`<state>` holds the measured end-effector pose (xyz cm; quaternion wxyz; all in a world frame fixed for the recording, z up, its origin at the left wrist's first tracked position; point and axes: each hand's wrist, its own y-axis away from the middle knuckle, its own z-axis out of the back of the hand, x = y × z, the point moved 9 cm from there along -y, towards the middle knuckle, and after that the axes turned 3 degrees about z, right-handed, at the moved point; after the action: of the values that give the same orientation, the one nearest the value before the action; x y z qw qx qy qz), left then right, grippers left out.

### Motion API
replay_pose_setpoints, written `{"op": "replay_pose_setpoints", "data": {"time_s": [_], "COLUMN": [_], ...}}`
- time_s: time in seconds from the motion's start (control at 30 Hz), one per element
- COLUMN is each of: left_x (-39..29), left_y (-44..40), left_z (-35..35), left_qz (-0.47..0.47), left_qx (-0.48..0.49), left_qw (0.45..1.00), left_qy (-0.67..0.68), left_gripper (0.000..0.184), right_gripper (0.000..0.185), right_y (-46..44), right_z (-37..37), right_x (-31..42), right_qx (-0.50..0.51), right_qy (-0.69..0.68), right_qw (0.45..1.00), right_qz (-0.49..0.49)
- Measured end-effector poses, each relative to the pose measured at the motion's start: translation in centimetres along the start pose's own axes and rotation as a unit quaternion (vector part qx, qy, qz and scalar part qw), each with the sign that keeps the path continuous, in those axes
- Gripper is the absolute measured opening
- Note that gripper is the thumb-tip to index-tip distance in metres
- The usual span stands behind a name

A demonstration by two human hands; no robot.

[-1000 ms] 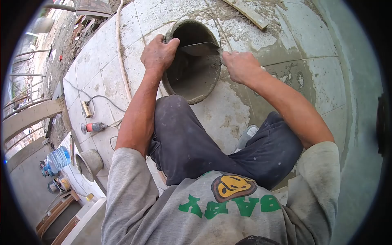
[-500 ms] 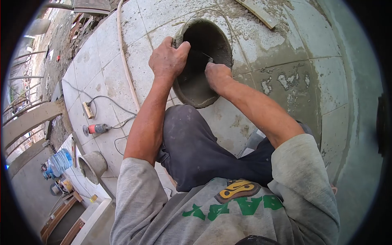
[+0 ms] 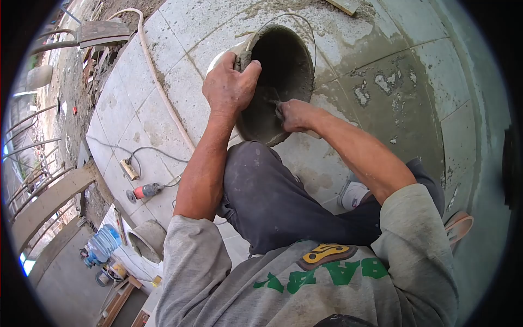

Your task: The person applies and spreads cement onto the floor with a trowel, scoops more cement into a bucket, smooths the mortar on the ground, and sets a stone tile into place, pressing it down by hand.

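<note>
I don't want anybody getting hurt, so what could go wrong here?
The bucket might tip if the left hand slips off its rim. Someone might slide on the wet-looking patch on the floor. A foot could catch the cord near the red power tool.

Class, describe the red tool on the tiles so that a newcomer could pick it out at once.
Start at the large bucket whose rim the left hand grips. Off to the person's left, on the pale tiles, lies the red tool, with a round disc at one end. Its red body sets it apart from the yellowish block and small grey bucket nearby.
</note>
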<state>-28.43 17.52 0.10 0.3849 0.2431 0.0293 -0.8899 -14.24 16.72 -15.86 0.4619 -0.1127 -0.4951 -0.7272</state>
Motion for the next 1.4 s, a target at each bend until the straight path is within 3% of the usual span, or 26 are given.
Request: {"op": "replay_pose_setpoints", "data": {"time_s": [0.03, 0.1, 0.2, 0.33, 0.5, 0.63, 0.7, 0.73, 0.8, 0.93, 1.0, 1.1, 1.17, 1.23, 1.3, 1.37, 1.4], "left_x": [0.1, 0.1, 0.1, 0.1, -1.6, -2.3, -2.1, -1.5, -1.0, 0.1, 0.4, 0.9, 0.1, -0.2, -0.3, -0.2, 0.2], "left_y": [0.3, 0.6, 0.6, 0.5, 0.4, -0.5, -1.5, -2.3, -3.4, -5.2, -5.0, -5.0, -5.1, -6.3, -7.3, -8.0, -8.3], "left_z": [-0.3, -0.1, 0.1, -0.4, -0.4, -0.9, -0.5, -0.6, -0.5, -0.5, -0.4, -0.5, -0.6, -1.2, -1.3, -1.6, -1.9], "left_qz": [-0.005, -0.005, 0.004, -0.003, -0.018, 0.019, 0.022, 0.014, 0.045, 0.049, 0.039, 0.041, 0.025, 0.014, 0.006, 0.017, 0.024], "left_qx": [0.008, -0.018, -0.015, -0.013, -0.035, -0.031, -0.043, -0.048, -0.021, 0.001, -0.001, 0.005, 0.005, 0.017, 0.025, 0.052, 0.072], "left_qw": [1.000, 1.000, 0.999, 1.000, 0.999, 0.999, 0.999, 0.998, 0.997, 0.990, 0.986, 0.991, 0.993, 0.993, 0.994, 0.995, 0.992], "left_qy": [-0.005, -0.006, 0.046, 0.011, -0.007, -0.008, 0.010, 0.028, 0.061, 0.131, 0.163, 0.124, 0.118, 0.115, 0.106, 0.084, 0.102], "left_gripper": [0.045, 0.044, 0.045, 0.046, 0.049, 0.046, 0.047, 0.051, 0.048, 0.041, 0.042, 0.044, 0.049, 0.051, 0.054, 0.057, 0.058], "right_gripper": [0.030, 0.032, 0.031, 0.030, 0.032, 0.031, 0.042, 0.042, 0.059, 0.059, 0.044, 0.033, 0.030, 0.028, 0.032, 0.040, 0.040], "right_y": [0.3, 0.9, 1.8, 1.9, 2.8, 2.9, 4.9, 5.6, 7.3, 14.6, 19.2, 24.9, 29.7, 35.6, 39.9, 44.4, 45.4], "right_z": [-0.2, -0.7, -0.4, -1.1, -0.3, -2.0, -1.8, -2.1, -2.3, -2.8, -4.0, -8.0, -10.3, -13.9, -19.2, -21.4, -22.0], "right_x": [0.1, -0.2, 0.6, 1.3, 1.3, -1.3, -1.9, -3.0, -4.4, -9.9, -13.7, -17.9, -18.3, -20.4, -23.3, -24.5, -24.9], "right_qx": [-0.002, 0.047, 0.041, 0.061, 0.082, 0.089, 0.074, 0.059, 0.035, -0.110, -0.280, -0.373, -0.426, -0.563, -0.577, -0.475, -0.475], "right_qy": [-0.010, -0.171, -0.204, -0.262, -0.478, -0.525, -0.588, -0.593, -0.663, -0.712, -0.760, -0.773, -0.763, -0.687, -0.575, -0.403, -0.403], "right_qw": [1.000, 0.983, 0.978, 0.963, 0.874, 0.846, 0.805, 0.803, 0.745, 0.693, 0.585, 0.512, 0.480, 0.401, 0.422, 0.511, 0.508], "right_qz": [-0.003, -0.040, -0.028, 0.006, -0.005, 0.010, 0.026, 0.015, 0.064, 0.003, -0.042, -0.026, -0.074, -0.222, -0.399, -0.592, -0.595]}}
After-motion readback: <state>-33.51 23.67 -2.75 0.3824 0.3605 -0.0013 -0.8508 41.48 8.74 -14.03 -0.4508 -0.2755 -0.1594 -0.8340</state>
